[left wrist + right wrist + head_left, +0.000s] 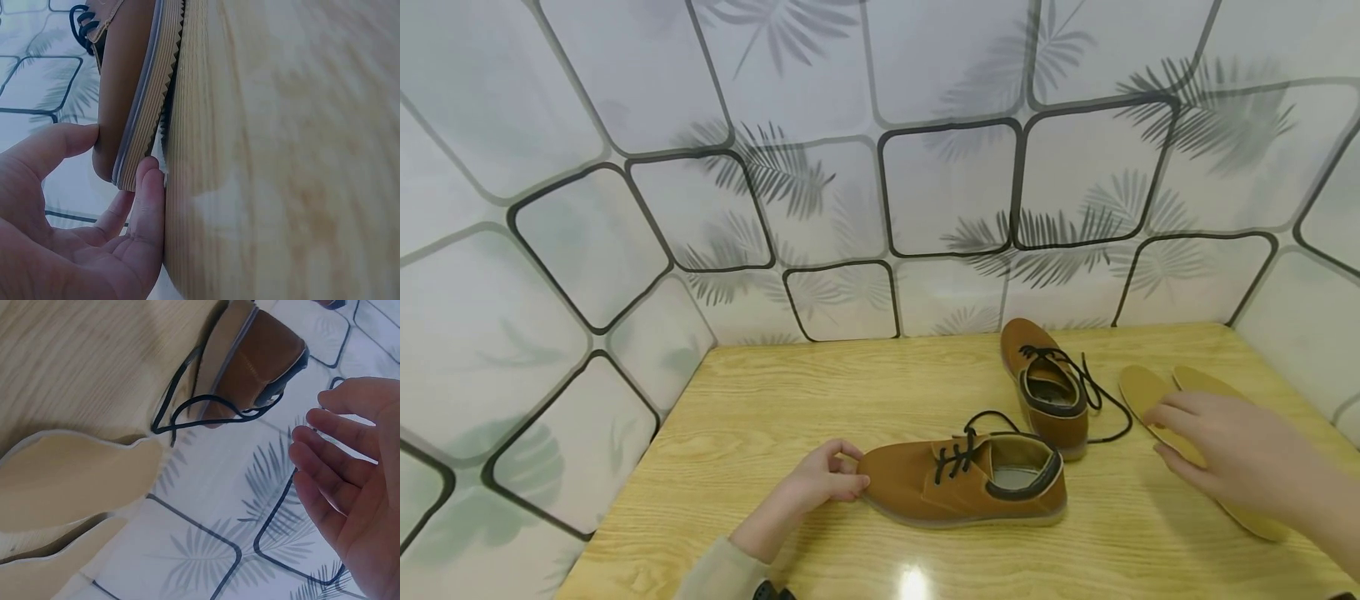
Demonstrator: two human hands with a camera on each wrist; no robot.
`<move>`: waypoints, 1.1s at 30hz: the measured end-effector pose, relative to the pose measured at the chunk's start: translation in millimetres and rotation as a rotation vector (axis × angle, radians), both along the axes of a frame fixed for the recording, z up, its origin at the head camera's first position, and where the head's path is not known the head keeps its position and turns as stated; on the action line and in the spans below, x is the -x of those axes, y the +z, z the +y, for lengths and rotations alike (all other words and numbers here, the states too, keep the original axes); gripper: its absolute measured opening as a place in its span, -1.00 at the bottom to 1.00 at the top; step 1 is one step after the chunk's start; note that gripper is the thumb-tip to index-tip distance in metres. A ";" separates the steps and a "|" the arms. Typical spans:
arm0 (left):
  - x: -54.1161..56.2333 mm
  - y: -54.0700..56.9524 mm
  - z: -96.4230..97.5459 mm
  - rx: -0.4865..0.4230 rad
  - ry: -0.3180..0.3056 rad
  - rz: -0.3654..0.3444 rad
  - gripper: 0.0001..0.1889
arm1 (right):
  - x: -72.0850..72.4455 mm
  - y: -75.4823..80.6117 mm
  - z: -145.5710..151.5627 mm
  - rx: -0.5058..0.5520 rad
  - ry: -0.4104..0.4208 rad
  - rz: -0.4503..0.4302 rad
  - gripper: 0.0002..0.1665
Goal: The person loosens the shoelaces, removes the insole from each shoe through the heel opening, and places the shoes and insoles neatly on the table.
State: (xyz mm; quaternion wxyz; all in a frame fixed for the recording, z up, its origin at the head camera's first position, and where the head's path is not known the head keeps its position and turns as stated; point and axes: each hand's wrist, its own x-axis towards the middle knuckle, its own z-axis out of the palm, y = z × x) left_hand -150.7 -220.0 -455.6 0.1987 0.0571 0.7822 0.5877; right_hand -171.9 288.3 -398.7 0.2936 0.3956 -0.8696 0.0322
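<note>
A brown lace-up shoe (902,483) lies on its sole in the head view, toe to the left. My left hand (815,482) pinches its toe; in the left wrist view the thumb is on the upper and fingertips (149,165) are under the sole edge, which tilts slightly off the table. Over two tan insoles (1138,385) at the right hovers my right hand (1240,450), partly covering them. Its fingers (325,462) are loosely bent with nothing between them in the right wrist view. Behind stands the second brown shoe (1060,425), its black laces loose.
The wooden table (760,392) meets a patterned wall covering (835,208) at the back and sides. A long black lace (1126,425) trails from the rear shoe toward the insoles. Light glares on the tabletop near the front.
</note>
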 end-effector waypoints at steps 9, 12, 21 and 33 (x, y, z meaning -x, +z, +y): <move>0.5 -0.8 -0.2 0.004 0.003 -0.003 -0.51 | 1.1 -0.3 -19.4 0.028 0.053 0.046 -0.18; 0.2 -0.6 -0.1 0.009 0.006 -0.004 -0.50 | 1.6 -1.5 -25.1 0.033 0.058 0.038 -0.17; -2.0 1.4 0.8 -0.001 0.011 -0.011 -0.49 | 0.3 -2.6 -41.3 0.059 0.066 0.038 -0.19; -2.0 2.7 0.3 0.012 0.032 -0.024 -0.48 | -0.8 -10.7 -51.6 0.068 0.087 -0.038 -0.20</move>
